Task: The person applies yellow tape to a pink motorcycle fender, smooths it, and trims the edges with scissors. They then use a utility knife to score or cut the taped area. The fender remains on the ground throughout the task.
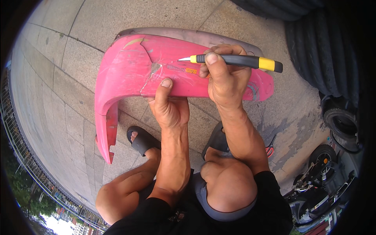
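A scuffed pink plastic body panel, curved down at its left end, lies across in front of me. A crack runs through it, with a grey patch beside the break. My left hand grips the near edge, thumb on top and fingers hidden beneath. In my right hand is a yellow and black utility knife, held like a pen. Its blade tip points left, at or just above the pink surface right of the crack; contact is hard to tell. Behind the panel shows a greyish panel.
Stacked black tyres stand at the right, with another tyre lower down. Red-handled scissors lie on the paving by my right forearm. A scooter or motorbike is at the lower right. A railing runs along the left.
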A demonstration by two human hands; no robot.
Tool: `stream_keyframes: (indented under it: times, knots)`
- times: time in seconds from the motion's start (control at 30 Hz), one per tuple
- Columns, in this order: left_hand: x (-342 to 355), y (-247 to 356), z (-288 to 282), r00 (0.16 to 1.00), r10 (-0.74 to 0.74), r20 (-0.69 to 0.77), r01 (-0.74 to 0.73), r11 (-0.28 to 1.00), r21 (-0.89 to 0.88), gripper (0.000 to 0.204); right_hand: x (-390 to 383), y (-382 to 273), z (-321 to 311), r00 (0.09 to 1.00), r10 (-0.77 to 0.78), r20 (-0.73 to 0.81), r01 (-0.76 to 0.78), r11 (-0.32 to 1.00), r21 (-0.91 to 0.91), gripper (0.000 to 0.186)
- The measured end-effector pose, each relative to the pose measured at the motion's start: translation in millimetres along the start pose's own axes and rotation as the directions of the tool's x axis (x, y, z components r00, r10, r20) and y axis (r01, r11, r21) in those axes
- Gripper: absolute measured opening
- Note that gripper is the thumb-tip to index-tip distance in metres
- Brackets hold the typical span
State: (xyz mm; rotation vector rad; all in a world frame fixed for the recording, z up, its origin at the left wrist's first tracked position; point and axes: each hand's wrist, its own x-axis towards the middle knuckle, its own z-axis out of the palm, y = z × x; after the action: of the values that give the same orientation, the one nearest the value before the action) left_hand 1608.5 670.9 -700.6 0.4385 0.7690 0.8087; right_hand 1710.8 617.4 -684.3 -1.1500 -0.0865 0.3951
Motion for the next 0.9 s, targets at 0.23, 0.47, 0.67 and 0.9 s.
stream_keyframes:
  times: [0.23,0.47,0.67,0.9]
  knots:
    - [-2,1,3,1.0,0.003,0.007,-0.003,1.0,-0.006,0.053,-1,1,-1,0.999,-0.045,-0.012,0.045,0.999,-0.006,0.026]
    - [-3,0,3,1.0,-0.004,0.009,0.004,1.0,-0.012,0.053,-3,1,-2,0.995,-0.095,0.001,0.095,0.995,0.0,0.025]
    - [1,2,1,1.0,0.007,0.014,-0.007,1.0,-0.017,0.051,-3,-2,-8,0.995,-0.101,0.005,0.098,0.975,0.198,0.013]
    - [-2,3,7,0.999,-0.03,0.01,0.031,0.996,-0.08,0.048,-14,4,-7,0.965,-0.159,0.209,0.15,0.987,0.055,0.022]
